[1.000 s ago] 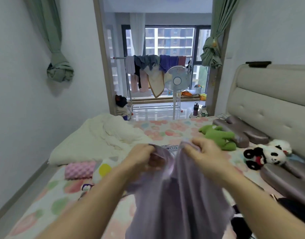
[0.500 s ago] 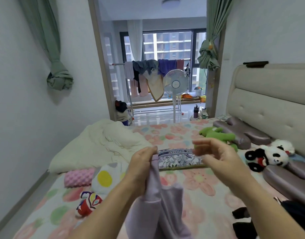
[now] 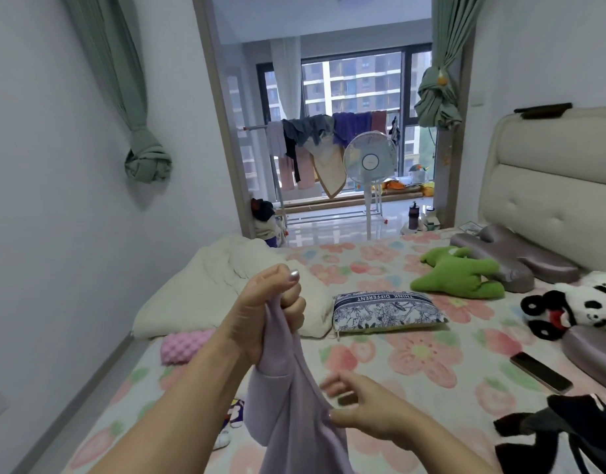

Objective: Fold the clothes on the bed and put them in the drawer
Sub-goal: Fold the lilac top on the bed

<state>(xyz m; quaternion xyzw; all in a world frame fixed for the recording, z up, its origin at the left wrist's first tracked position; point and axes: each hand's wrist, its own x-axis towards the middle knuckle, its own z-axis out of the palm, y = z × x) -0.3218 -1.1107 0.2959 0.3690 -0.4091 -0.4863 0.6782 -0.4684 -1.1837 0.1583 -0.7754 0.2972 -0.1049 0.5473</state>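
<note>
A lilac garment (image 3: 291, 401) hangs in front of me over the bed (image 3: 421, 357) with its flowered sheet. My left hand (image 3: 267, 309) is raised and grips the top of the cloth in a fist. Lower down, my right hand (image 3: 359, 405) pinches the garment's right edge between thumb and fingers. A black garment (image 3: 561, 436) lies crumpled on the bed at the lower right. No drawer is in view.
On the bed lie a blue-and-white patterned pouch (image 3: 387, 311), a green plush toy (image 3: 459, 273), a panda plush (image 3: 582, 307), a phone (image 3: 541, 371), a pink cushion (image 3: 185, 343) and a white duvet (image 3: 226, 285). A padded headboard (image 3: 555, 186) is on the right; a fan (image 3: 370, 162) and drying rack stand beyond.
My right hand let go of the garment's top, dropped down and took hold of its lower right edge. My left hand stayed raised with the cloth.
</note>
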